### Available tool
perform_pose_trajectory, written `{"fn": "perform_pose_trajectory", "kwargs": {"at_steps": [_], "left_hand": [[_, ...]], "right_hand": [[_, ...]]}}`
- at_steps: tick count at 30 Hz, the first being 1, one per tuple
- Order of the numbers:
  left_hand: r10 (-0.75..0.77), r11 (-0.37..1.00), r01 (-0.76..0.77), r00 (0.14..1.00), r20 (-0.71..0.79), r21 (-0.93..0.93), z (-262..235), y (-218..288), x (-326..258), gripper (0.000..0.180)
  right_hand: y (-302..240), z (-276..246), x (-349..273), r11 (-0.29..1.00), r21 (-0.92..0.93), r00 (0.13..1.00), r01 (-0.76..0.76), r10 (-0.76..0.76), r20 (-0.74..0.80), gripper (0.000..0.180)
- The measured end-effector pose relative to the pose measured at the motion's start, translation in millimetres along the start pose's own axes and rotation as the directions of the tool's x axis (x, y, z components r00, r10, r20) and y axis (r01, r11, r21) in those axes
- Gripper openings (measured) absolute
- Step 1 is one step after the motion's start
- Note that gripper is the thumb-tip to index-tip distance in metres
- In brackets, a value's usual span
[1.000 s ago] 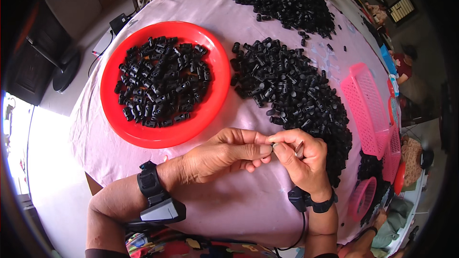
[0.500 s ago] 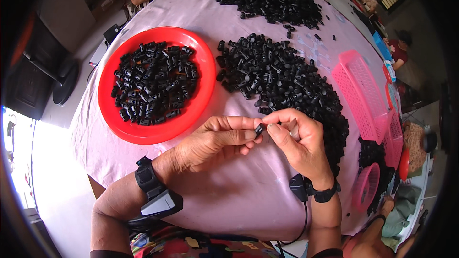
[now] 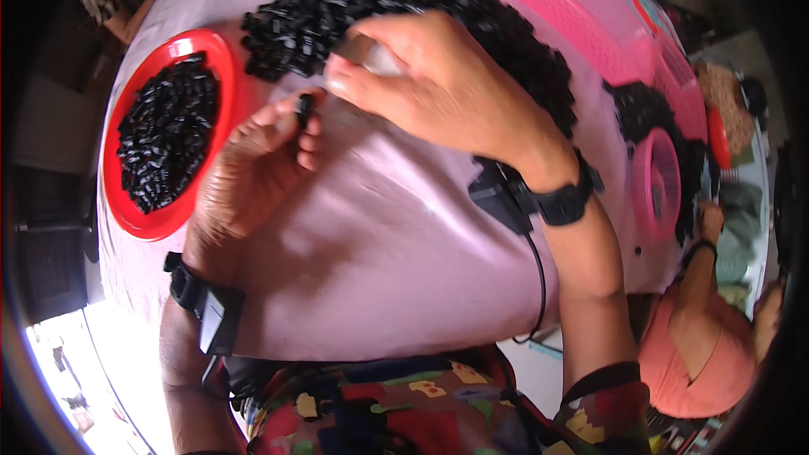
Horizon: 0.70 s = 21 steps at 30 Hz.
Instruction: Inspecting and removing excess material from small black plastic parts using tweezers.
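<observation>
In my left hand (image 3: 240, 173), a small black plastic piece (image 3: 304, 109) is pinched between the thumb and fingers, standing roughly upright. My right hand (image 3: 447, 88) is just beside it, its thumb and fingers drawn together. Something pale shows inside that hand's curled fingers, but blur hides what it is. Beyond both hands spreads a heap of black plastic pieces (image 3: 295, 13). To the left of my left hand stands a red basin (image 3: 226, 76) holding many similar black pieces (image 3: 168, 131).
Pink cloth (image 3: 379, 270) covers the table. Pink plastic baskets (image 3: 581, 8) stand at the far right, with a round pink basket (image 3: 656, 185) nearer. A co-worker in a salmon top (image 3: 695, 354) sits at right; another person's arm (image 3: 135, 17) shows far left. A cable (image 3: 543, 274) hangs from my right wrist.
The whole view has swung, shifting the basin and heap left and upward. My right hand has turned over and come across toward the heap; my left still holds the black piece.
</observation>
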State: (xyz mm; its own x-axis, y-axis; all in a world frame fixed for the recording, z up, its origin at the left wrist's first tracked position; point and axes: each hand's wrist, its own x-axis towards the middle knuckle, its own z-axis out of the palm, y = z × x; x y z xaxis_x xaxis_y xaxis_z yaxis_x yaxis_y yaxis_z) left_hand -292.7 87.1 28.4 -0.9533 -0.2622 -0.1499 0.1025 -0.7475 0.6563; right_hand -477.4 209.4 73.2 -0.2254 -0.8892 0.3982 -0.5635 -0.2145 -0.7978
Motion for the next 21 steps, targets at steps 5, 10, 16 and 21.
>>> {"fn": "perform_pose_trajectory", "kwargs": {"at_steps": [5, 10, 16, 21], "left_hand": [[0.020, 0.999, -0.023, 0.997, 0.072, 0.047, -1.6, -0.3, 2.0, 0.043], [0.020, 0.996, -0.032, 0.992, 0.123, 0.089, -6.6, -5.1, 2.4, 0.045], [0.098, 0.974, -0.118, 0.989, 0.110, 0.193, -5.2, -4.4, -2.9, 0.047], [0.080, 0.980, -0.104, 0.987, 0.142, 0.171, -8.0, -3.8, 3.2, 0.044]], "right_hand": [[-12.9, -19.4, -0.5, 0.973, -0.225, 0.997, 0.043, -0.029, 0.065, 0.028], [-11.2, -23.3, -2.4, 0.964, -0.267, 0.999, 0.009, 0.004, 0.048, 0.031], [7.1, -17.0, -24.1, 0.957, -0.288, 0.997, 0.033, -0.052, -0.061, 0.024], [5.3, -31.0, -54.9, 0.949, -0.314, 0.999, -0.025, 0.011, -0.047, 0.025]]}}
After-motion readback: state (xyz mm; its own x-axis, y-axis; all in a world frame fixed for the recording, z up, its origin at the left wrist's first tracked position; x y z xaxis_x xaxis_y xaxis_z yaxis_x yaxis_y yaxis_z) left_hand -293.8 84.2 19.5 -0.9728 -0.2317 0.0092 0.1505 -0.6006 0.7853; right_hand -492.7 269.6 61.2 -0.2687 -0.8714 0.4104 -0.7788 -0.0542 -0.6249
